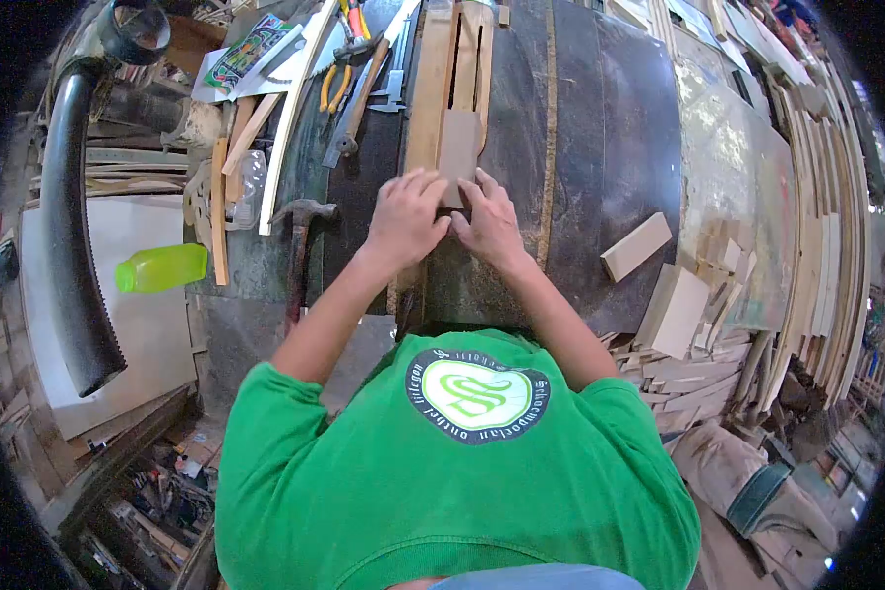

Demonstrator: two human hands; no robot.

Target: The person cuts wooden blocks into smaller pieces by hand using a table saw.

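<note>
A flat grey-brown wooden board (459, 143) lies lengthwise on the dark worktable, against a long pale wooden strip (428, 108). My left hand (403, 216) reaches across the strip, its bent fingers on the board's near left edge. On the opposite side, my right hand (489, 218) holds the near right edge with curled fingers, thumb by the board's end. Beyond the board, a slotted wooden piece (470, 59) sits alongside the strip. Part of the board's near end is hidden by my fingers.
To the left lie a hammer (303, 246), yellow-handled pliers (335, 87), a caliper (393, 79) and a green bottle (162, 268). A black hose (69, 226) hangs at far left. Wood blocks (637, 246) and stacked planks (821, 216) are at right.
</note>
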